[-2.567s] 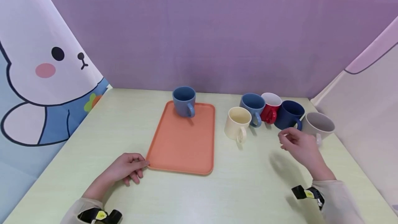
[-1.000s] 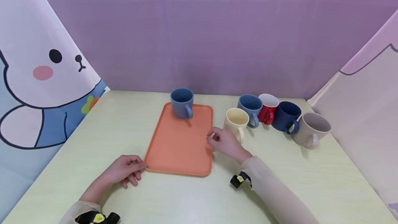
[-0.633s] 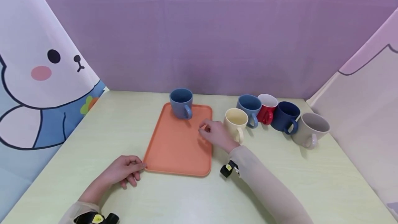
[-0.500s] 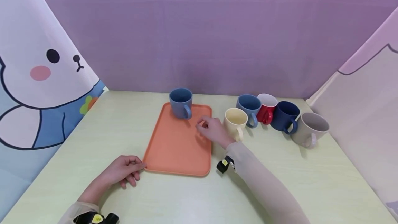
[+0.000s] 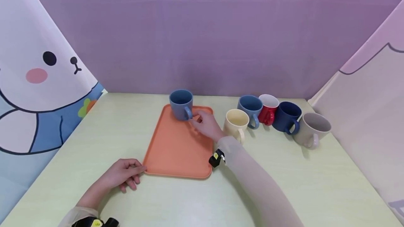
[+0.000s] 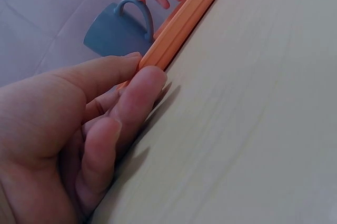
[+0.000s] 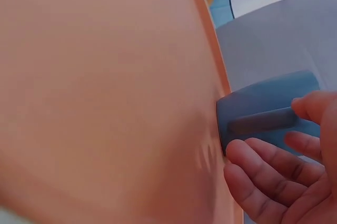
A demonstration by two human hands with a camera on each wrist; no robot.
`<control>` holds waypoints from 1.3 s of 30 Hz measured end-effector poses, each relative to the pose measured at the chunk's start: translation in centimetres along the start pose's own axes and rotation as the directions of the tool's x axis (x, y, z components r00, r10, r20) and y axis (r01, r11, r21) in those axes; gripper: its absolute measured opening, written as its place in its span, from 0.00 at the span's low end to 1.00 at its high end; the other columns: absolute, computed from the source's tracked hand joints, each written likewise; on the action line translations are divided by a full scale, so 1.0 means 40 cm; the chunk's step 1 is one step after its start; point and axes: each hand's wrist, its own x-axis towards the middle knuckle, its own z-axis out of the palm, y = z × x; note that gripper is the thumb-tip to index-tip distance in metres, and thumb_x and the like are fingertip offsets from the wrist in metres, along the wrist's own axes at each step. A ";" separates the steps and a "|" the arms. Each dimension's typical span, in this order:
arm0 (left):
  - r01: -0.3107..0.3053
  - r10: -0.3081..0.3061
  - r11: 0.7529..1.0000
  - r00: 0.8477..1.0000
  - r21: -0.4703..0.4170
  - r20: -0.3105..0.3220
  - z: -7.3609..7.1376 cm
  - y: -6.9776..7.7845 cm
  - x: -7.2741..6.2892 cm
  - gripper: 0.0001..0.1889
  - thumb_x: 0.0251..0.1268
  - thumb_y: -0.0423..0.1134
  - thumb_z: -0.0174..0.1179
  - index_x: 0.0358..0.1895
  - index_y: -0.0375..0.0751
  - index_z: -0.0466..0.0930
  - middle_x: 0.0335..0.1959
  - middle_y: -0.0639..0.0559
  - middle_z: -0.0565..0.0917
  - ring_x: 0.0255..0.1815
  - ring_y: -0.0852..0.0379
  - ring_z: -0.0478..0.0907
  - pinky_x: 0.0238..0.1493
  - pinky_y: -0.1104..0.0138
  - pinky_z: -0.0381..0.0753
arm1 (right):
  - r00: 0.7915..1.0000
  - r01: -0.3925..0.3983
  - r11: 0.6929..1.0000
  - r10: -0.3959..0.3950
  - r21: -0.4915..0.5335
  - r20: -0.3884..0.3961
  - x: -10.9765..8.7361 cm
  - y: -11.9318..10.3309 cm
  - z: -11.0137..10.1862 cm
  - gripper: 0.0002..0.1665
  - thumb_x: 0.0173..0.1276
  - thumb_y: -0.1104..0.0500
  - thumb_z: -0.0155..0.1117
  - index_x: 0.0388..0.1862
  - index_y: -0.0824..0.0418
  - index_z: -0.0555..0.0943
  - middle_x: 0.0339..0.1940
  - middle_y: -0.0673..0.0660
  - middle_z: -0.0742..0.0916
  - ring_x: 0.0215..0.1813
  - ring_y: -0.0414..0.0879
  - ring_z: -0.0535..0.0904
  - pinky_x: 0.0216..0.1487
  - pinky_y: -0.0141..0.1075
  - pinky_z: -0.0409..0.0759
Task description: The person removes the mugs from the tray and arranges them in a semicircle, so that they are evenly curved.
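A blue mug [image 5: 178,107] stands upright on the far left end of an orange tray [image 5: 178,151], its handle [image 5: 188,112] turned toward my right hand [image 5: 207,126]. That hand reaches over the tray, thumb and fingertips right at the handle. In the right wrist view the fingers [image 7: 255,168] are loosely bent, with a gap between them and the thumb, beside the mug [image 7: 274,89]. My left hand [image 5: 121,173] pinches the tray's near left corner between thumb and finger. The left wrist view shows this pinch on the tray's rim [image 6: 176,29].
Right of the tray stand a cream mug [image 5: 235,122], a second blue mug [image 5: 246,106], a red mug [image 5: 265,112], a navy mug [image 5: 283,120] and a grey mug [image 5: 306,132]. The right forearm passes close to the cream one. A purple backdrop [image 5: 189,34] rises behind the table.
My right hand has gone from beside the grey mug, leftward across the table and tray, to the handle of the blue mug on it. The left hand stays at the tray corner.
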 end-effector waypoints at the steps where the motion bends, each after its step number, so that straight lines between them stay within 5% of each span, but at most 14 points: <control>1: 0.001 -0.001 1.000 1.000 0.001 0.001 0.000 -0.001 -0.001 0.17 0.74 0.48 0.59 0.43 0.34 0.81 0.23 0.48 0.83 0.20 0.53 0.83 0.14 0.68 0.74 | 1.000 -0.004 1.000 0.004 0.000 0.009 0.002 -0.002 0.000 0.16 0.71 0.57 0.66 0.54 0.61 0.79 0.27 0.56 0.84 0.23 0.45 0.78 0.25 0.35 0.77; 13: -0.005 0.005 1.000 1.000 0.009 0.001 -0.001 -0.004 -0.003 0.16 0.74 0.47 0.58 0.43 0.34 0.81 0.23 0.48 0.83 0.20 0.53 0.83 0.13 0.68 0.74 | 0.998 0.035 0.993 -0.029 -0.109 0.054 0.030 -0.026 0.013 0.11 0.72 0.55 0.66 0.34 0.59 0.75 0.26 0.57 0.80 0.27 0.46 0.74 0.30 0.32 0.71; 24: -0.004 0.004 1.000 1.000 0.009 0.007 -0.003 -0.001 0.000 0.17 0.74 0.48 0.58 0.43 0.34 0.81 0.23 0.48 0.83 0.20 0.53 0.84 0.14 0.68 0.74 | 0.999 -0.015 0.987 0.020 -0.158 0.028 0.033 -0.035 0.023 0.13 0.75 0.55 0.62 0.32 0.59 0.73 0.23 0.52 0.76 0.27 0.45 0.73 0.30 0.32 0.67; 32: -0.004 0.004 1.000 1.000 0.007 0.010 -0.003 0.000 -0.004 0.16 0.74 0.47 0.58 0.43 0.33 0.80 0.23 0.48 0.83 0.20 0.53 0.83 0.13 0.68 0.74 | 0.995 -0.093 0.995 0.092 0.036 0.037 0.035 -0.036 0.037 0.11 0.76 0.60 0.58 0.32 0.62 0.75 0.27 0.59 0.84 0.26 0.48 0.82 0.31 0.33 0.80; 39: -0.005 0.005 1.000 1.000 0.008 0.010 -0.005 0.002 -0.001 0.16 0.74 0.47 0.57 0.43 0.34 0.80 0.23 0.48 0.82 0.20 0.53 0.83 0.13 0.68 0.74 | 0.990 -0.137 0.953 0.144 0.271 -0.006 0.028 -0.029 0.042 0.09 0.74 0.67 0.56 0.31 0.66 0.73 0.34 0.71 0.84 0.32 0.58 0.87 0.31 0.39 0.85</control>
